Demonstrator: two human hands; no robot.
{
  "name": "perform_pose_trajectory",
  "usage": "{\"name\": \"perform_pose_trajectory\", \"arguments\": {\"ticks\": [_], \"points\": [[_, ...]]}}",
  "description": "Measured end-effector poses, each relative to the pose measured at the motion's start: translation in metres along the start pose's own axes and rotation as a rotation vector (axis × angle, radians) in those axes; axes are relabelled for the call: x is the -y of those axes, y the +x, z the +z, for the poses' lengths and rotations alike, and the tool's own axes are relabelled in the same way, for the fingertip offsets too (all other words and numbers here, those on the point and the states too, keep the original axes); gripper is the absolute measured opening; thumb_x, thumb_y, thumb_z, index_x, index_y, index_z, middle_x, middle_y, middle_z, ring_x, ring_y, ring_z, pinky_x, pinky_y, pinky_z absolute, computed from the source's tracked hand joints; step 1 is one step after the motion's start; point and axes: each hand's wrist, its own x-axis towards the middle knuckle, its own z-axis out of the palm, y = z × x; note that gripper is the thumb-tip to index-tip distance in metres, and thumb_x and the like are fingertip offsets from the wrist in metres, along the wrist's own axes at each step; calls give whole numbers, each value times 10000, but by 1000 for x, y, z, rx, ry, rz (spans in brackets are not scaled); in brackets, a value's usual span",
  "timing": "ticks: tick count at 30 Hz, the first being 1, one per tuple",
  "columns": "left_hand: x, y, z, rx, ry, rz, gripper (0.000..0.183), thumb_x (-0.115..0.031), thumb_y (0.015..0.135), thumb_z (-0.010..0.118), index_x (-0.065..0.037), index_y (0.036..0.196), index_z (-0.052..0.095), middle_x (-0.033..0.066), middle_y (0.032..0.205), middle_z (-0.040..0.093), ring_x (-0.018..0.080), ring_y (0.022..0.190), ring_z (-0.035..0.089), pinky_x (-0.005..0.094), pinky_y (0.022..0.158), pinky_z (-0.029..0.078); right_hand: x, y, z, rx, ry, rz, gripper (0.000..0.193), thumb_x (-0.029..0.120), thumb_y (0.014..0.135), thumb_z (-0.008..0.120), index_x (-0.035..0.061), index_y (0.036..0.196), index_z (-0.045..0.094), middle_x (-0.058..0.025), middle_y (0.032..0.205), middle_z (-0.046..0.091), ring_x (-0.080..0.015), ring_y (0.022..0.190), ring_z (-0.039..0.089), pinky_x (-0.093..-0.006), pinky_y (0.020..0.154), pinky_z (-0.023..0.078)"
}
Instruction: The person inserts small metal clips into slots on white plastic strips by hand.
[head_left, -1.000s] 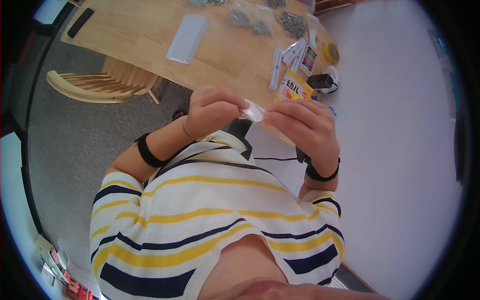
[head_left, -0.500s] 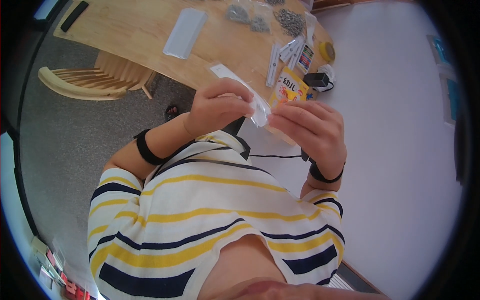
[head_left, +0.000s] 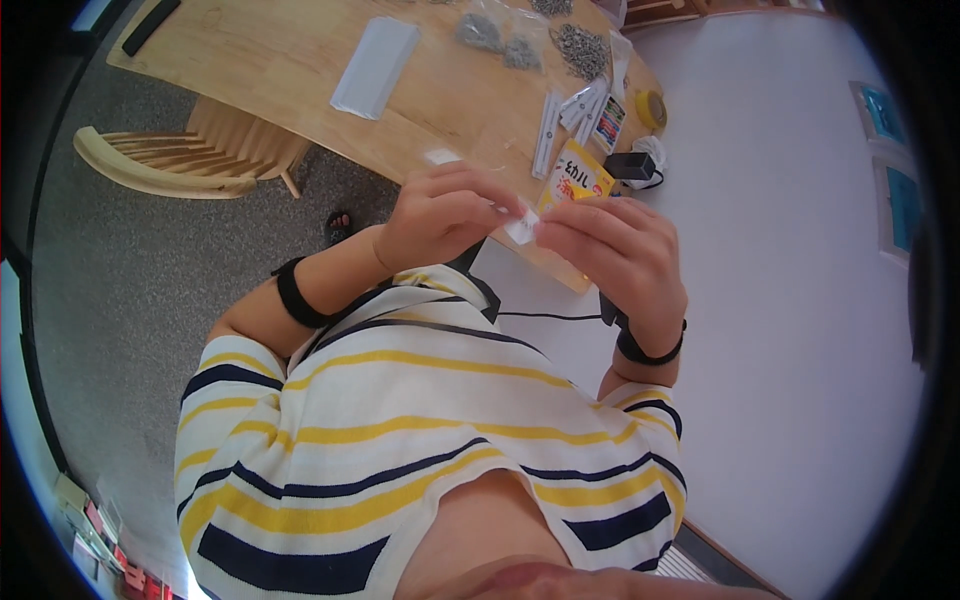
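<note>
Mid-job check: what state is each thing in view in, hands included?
left hand: pinched on the clear sleeve
right hand: pinched on the same sleeve
clear sleeve: held between both hands; open or sealed, cannot tell
white stack: lying flat on the table
small grey parts: heaped loose
clear bags: holding grey parts
yellow pouch: lying down; opened or not, unclear
wooden chair: upright, unoccupied

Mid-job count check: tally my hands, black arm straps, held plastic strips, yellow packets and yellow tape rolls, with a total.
Hands (left hand, right hand): 2
Black arm straps: 2
Held plastic strip: 1
Yellow packet: 1
Yellow tape roll: 1
Total: 7
</note>
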Motion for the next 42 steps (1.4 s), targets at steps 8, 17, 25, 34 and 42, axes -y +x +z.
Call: {"name": "perform_pose_trajectory", "arguments": {"ticks": [8, 17, 25, 34, 42], "points": [[8, -11, -4, 153, -29, -208, 170, 68, 722, 635, -49, 798, 537, 110, 892, 631, 239, 782, 619, 289, 663, 490, -23, -10, 30, -22, 183, 131, 130, 120, 690, 676, 101, 815, 644, -11, 794, 624, -190, 643, 590, -288, 532, 449], [20, -13, -8, 238, -228, -1045, 111, -44, 779, 640, -29, 855, 561, 27, 807, 610, 93, 767, 567, 242, 689, 464, -55, -43, 94, 19, 713, 612, 136, 77, 776, 648, 24, 901, 640, -53, 820, 629, -158, 735, 601, -249, 649, 469], [32, -17, -15, 371, -233, -1195, 161, -51, 749, 638, -24, 846, 512, 31, 777, 566, 98, 747, 545, 233, 679, 436, -38, -52, 124, -142, 1295, 858, 230, 84, 805, 638, 13, 1018, 590, -7, 814, 592, -84, 765, 560, -216, 687, 462], [43, -16, -21, 545, -240, -1224, 185, 2, 728, 650, -21, 841, 505, 32, 794, 567, 95, 766, 548, 226, 677, 437, -43, -67, 151, 22, 1333, 1010, 175, 60, 752, 693, 29, 910, 623, 9, 792, 578, -63, 713, 524, -178, 653, 423], [44, -12, -12, 592, -199, -1231, 189, 4, 723, 655, -15, 845, 512, 44, 807, 575, 102, 770, 550, 229, 677, 443, -46, -84, 171, -113, 1636, 1110, 118, 113, 737, 718, 27, 773, 646, -6, 727, 605, -68, 665, 532, -189, 613, 401]]}}
